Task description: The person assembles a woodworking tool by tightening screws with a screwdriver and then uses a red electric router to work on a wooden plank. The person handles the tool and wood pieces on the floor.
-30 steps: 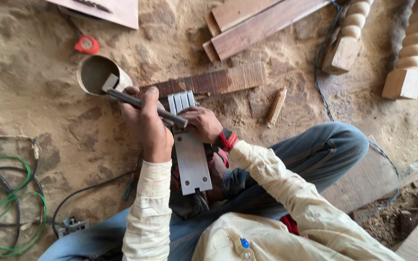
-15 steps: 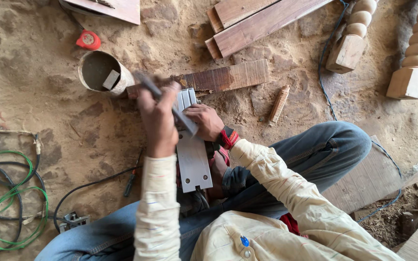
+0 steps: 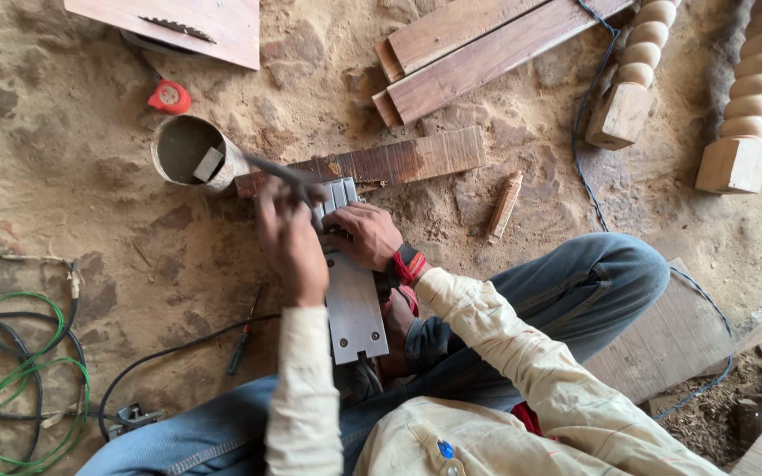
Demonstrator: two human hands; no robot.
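We sit on the sandy ground with a long grey metal plate [image 3: 355, 304], slotted into fingers at its far end, lying across our lap and pointing away from us. Our left hand [image 3: 293, 238] is closed around a thin dark metal tool [image 3: 280, 174], blurred here, whose tip reaches out over the slotted end of the plate toward a round grey tin can [image 3: 192, 152] that stands just beyond it. Our right hand [image 3: 363, 234] presses down flat on the plate near the slots, fingers curled over its edge, holding it steady; a red and black band sits at that wrist. We judge the main risk to be the tool glancing off the metal: the right fingers lie just beside where it works, so a slip could catch them. The plate rests only on our legs, so if the right hand eases, it could tilt or slide toward the ground. The can stands near the tool's path and could be knocked over. A dark weathered wooden strip [image 3: 381, 163] lies just past the plate's end, and a small screwdriver [image 3: 242, 342] lies near a black cable [image 3: 170, 353] by our left knee; shifting a leg could drag or bury them in the sand.
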